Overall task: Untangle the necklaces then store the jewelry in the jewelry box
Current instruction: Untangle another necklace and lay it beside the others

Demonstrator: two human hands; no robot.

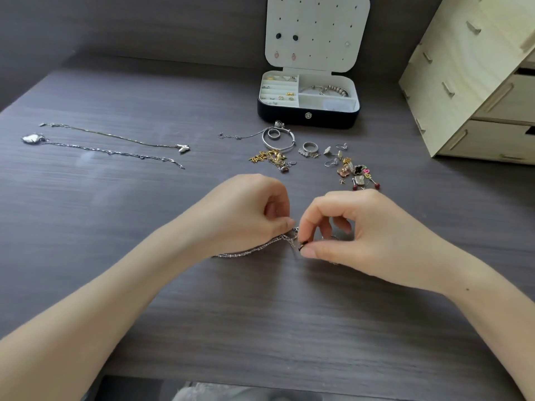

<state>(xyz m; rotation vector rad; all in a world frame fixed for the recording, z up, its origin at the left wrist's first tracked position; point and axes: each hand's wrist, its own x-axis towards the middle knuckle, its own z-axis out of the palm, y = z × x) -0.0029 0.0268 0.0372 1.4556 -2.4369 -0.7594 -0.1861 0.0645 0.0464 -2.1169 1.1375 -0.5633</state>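
Silver chain (254, 250) lies knotted on the desk (115, 198) between your hands, well short of the open jewelry box (308, 117). Your left hand (249, 209) and right hand (347, 230) each pinch it; tugging apart could tighten the knot or snap a link.

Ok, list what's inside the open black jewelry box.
Black jewelry box: a beaded silver bracelet in the rear right compartment, small gold and silver pieces in the left slots. Its front wall partly hides the front compartment.
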